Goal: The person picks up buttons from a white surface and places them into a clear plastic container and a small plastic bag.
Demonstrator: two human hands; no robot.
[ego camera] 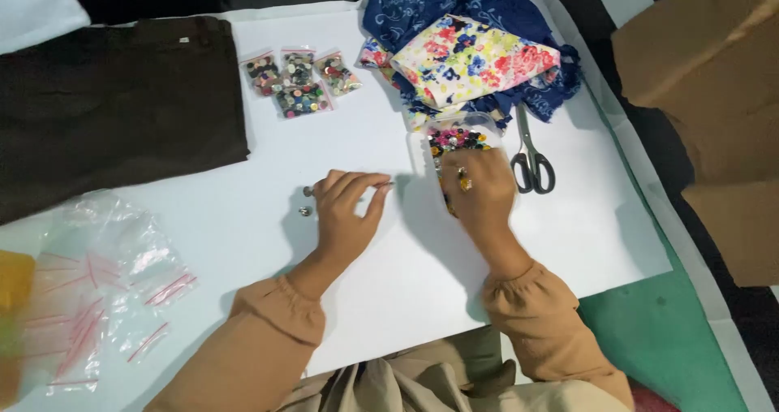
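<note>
On white sheet (243,241): right hand (479,191) in button tub (456,138), left hand (347,209) pinching button.

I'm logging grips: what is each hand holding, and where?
The left hand pinches a small button at its fingertips. The right hand grips the near edge of a clear bag of buttons.

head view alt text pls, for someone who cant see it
A person's right hand reaches into a clear bag of colourful buttons on a white sheet while the left hand pinches a small item. Scissors and folded floral fabric lie nearby.
</note>
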